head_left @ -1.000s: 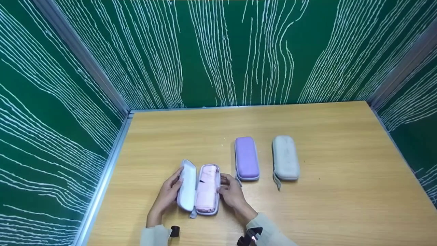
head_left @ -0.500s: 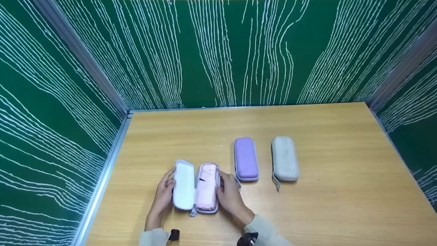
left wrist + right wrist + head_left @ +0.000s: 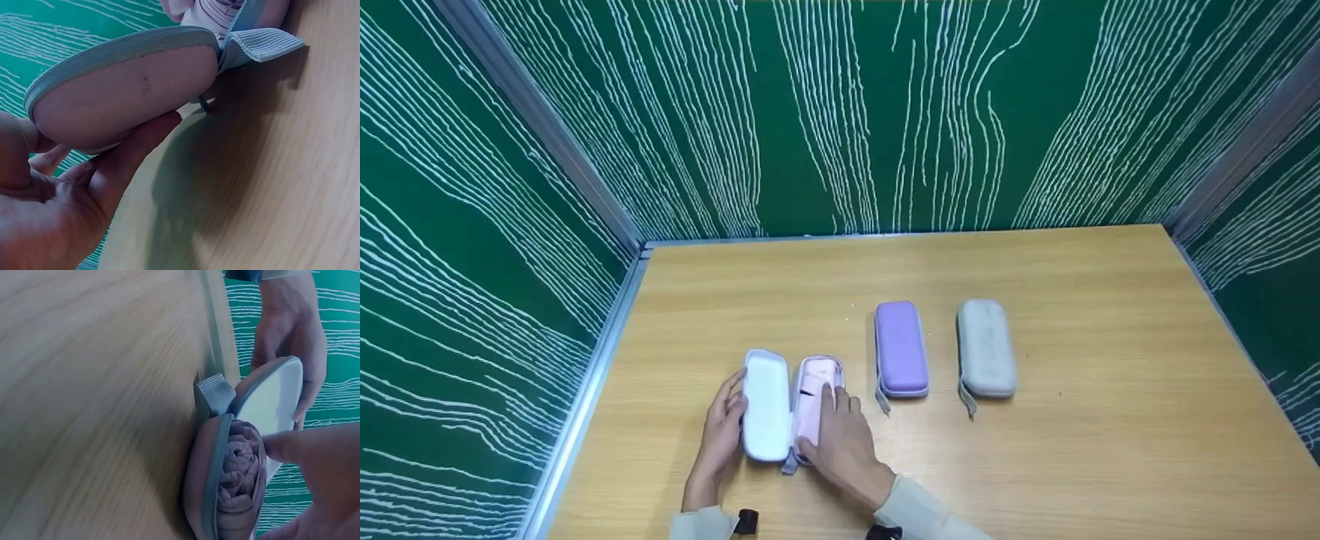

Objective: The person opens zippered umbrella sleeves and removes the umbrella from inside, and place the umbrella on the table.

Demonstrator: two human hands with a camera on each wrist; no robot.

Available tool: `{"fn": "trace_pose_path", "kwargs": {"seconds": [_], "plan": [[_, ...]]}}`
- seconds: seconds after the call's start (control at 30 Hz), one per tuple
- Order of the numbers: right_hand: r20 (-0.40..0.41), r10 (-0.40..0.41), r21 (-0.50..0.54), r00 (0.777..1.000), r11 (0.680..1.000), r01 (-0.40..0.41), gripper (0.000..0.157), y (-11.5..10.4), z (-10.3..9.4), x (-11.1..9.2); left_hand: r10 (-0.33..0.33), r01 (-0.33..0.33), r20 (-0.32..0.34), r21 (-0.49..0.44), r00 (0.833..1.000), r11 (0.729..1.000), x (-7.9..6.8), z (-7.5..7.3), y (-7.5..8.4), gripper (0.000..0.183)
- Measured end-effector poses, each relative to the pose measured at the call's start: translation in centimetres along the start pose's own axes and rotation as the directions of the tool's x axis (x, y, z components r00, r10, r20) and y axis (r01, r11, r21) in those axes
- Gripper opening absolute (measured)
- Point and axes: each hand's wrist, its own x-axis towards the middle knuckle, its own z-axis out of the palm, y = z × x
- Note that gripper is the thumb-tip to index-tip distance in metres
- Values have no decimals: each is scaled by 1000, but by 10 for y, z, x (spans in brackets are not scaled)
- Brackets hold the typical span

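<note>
A zippered case lies open like a book on the table, pink outside and white inside in the wrist views. With fingers and thumb my left hand holds its lid at the outer edge. In the other half sits a rolled pink fabric bundle, which looks like a folded umbrella, with a small dark mark on top. My right hand rests over this bundle, thumb on its left side and fairly straight fingers toward the right. That hand covers much of the bundle and the case's right edge.
To the right lie two closed cases, a purple one and a grey one, each with a strap tab toward me. Green panels with white wavy lines stand around the wooden table at the back and sides.
The lid has tilted further to the left with my left hand on it. My right hand has moved from the case's right side onto the pink bundle.
</note>
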Motion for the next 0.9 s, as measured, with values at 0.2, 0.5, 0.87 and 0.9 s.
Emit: {"fn": "trace_pose_path", "kwargs": {"seconds": [0.2,0.5,0.87,0.9], "plan": [[71,66,-7,995,998,-65,111,-10,1,2,45,-45,27,-17,999,999,-3,2,1,45],[91,114,-8,989,993,-114,106,-18,3,6,66,-64,49,-33,997,997,-5,3,3,45],[101,139,102,985,984,-149,98,-13,-5,12,55,-55,12,12,998,998,-3,3,0,44],[103,140,122,985,981,-153,96,-12,-7,13,51,-51,8,10,999,999,-2,3,0,44]]}}
